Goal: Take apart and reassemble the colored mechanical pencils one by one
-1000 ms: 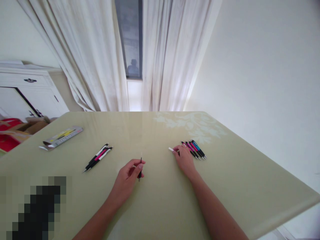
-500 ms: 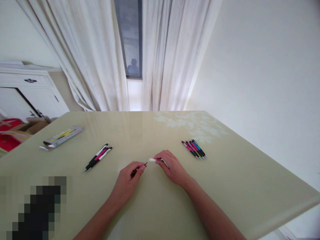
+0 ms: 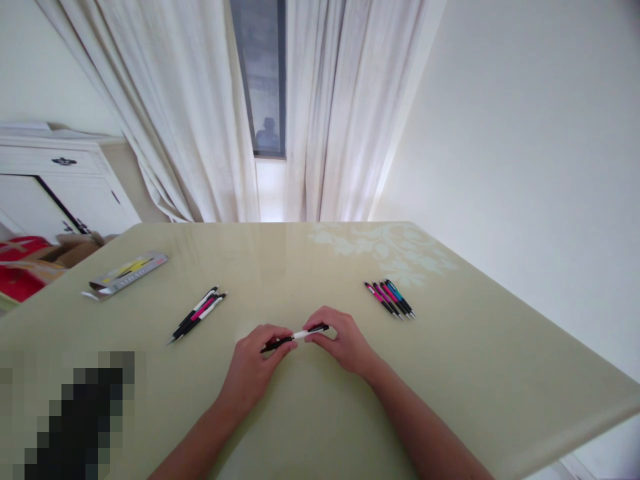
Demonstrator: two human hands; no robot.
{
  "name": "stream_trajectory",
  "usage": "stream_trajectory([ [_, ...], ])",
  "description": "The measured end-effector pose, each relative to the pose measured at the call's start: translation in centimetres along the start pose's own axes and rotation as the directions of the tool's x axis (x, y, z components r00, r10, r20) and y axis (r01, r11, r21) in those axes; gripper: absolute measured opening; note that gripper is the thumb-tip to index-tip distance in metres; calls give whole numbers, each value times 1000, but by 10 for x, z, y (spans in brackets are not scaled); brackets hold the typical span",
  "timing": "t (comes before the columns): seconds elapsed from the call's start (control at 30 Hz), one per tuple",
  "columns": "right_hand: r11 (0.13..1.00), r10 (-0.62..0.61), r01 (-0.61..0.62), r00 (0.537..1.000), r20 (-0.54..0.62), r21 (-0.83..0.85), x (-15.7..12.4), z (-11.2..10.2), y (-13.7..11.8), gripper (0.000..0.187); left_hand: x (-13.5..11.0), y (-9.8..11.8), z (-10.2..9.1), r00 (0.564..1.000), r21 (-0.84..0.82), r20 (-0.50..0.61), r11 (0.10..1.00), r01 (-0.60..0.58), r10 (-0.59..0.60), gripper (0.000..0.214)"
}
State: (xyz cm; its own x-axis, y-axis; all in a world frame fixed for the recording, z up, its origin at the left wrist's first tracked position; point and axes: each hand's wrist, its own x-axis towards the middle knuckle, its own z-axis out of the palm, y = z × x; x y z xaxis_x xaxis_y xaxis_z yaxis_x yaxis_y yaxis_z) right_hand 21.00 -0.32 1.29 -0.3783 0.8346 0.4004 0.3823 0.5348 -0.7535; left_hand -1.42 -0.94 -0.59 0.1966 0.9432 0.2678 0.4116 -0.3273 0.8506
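A white-and-black pen [image 3: 301, 335] spans the gap between my two hands, tilted slightly up to the right. My left hand [image 3: 260, 353] pinches its black lower part between thumb and fingers. The white barrel and black top end are gripped by my right hand [image 3: 340, 340]. The two sections meet in the middle; whether they are fully joined I cannot tell. To the left lie three pens [image 3: 199, 313], two with white barrels and one pink, all with black grips. Several pens [image 3: 390, 299], pink and blue with black grips, lie side by side to the right.
An opened grey and yellow carton [image 3: 127, 273] lies at the table's left side. The pale green table [image 3: 310, 427] has a leaf pattern near its far right. Beyond stand a white cabinet [image 3: 65, 180], red items in a box [image 3: 25, 267] and curtains [image 3: 195, 120].
My hands have brought the black part and the white barrel together; a gap showed between them before. The right hand's fingers have shifted, exposing the pen's black top end.
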Motion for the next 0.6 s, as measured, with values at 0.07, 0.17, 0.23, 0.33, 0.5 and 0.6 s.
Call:
stream_trajectory([
  [0.07, 999, 21, -21, 1000, -14, 31, 0, 0, -1, 12, 0, 2, -1, 1000, 0, -21, 1000, -20, 20, 15],
  [0.17, 998, 41, -40, 999, -27, 51, 0, 0, -2, 12, 0, 4, -2, 998, -7, -39, 999, -41, 41, 15],
  [0.23, 998, 43, -41, 998, -39, 49, 0, 1, -3, 14, 0, 6, -1, 999, -25, -33, 1000, -16, 16, 17],
  [0.33, 998, 39, -37, 998, -51, 48, 0, 1, -4, 14, 0, 8, -1, 999, -49, -11, 998, 29, -30, 18],
  [0.5, 995, 85, -85, 996, -13, 49, 0, 1, -6, 17, -1, 7, -1, 999, -41, -51, 999, 9, -11, 17],
  [0.6, 997, 73, -73, 997, 2, 34, 0, 1, -7, 16, -1, 7, -2, 998, -31, -69, 1000, 6, -8, 17],
])
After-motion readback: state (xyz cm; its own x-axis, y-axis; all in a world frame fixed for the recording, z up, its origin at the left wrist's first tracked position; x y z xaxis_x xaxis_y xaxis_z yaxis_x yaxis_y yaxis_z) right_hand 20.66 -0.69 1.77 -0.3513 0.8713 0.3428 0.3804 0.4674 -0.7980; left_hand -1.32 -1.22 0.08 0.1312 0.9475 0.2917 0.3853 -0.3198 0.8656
